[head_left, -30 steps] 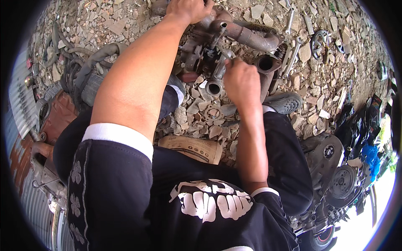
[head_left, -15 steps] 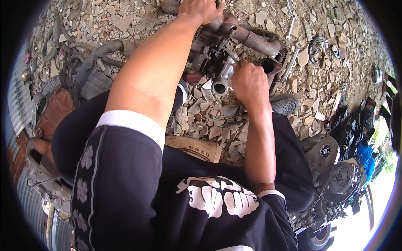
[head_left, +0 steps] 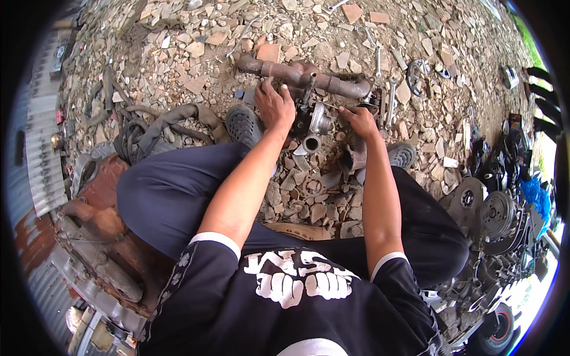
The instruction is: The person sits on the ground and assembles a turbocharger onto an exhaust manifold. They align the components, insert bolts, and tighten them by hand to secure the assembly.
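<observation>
While the left hand (head_left: 276, 107) is loosely open by the rusty pipe (head_left: 338, 86), maybe touching it, I can't tell, the right hand (head_left: 361, 121) grips a thin metal tool (head_left: 330, 107) that points at the round metal part (head_left: 321, 121). That part sits on stony ground (head_left: 196, 50) between 2 grey shoes (head_left: 242, 126), and 2 wrenches (head_left: 391, 105) lie near the pipe's right end

White block letters (head_left: 279, 261) run across the chest of the black shirt (head_left: 380, 308), above a white print (head_left: 277, 291) shaped like two fists. The brown paper (head_left: 317, 233) bears dark printed marks (a row of roundish ones), too small to read.
</observation>
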Available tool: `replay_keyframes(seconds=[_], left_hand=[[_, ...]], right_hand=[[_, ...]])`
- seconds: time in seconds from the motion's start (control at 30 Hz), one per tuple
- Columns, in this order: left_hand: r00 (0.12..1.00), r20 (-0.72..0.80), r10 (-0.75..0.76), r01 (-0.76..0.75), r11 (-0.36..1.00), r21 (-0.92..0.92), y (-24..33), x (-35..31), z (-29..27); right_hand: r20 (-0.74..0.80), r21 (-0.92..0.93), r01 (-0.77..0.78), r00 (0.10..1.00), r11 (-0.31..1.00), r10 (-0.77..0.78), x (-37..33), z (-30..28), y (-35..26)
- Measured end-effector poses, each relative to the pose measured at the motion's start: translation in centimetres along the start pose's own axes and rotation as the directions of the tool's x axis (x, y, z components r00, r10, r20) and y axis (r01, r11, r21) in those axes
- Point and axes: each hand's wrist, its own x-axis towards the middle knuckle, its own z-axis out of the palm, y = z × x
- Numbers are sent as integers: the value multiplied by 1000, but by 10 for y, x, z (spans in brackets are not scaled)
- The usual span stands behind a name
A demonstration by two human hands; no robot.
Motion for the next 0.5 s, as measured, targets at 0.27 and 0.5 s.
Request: replay_keyframes(seconds=[0.27,0.5], left_hand=[[922,-12,-388,384,906,179,13,-19,22],[932,-35,-360,356,897,262,14,-22,26]], right_hand=[[159,296,-7,986,955,-42,16,10,7],[112,83,151,981,985,-160,38,35,14]])
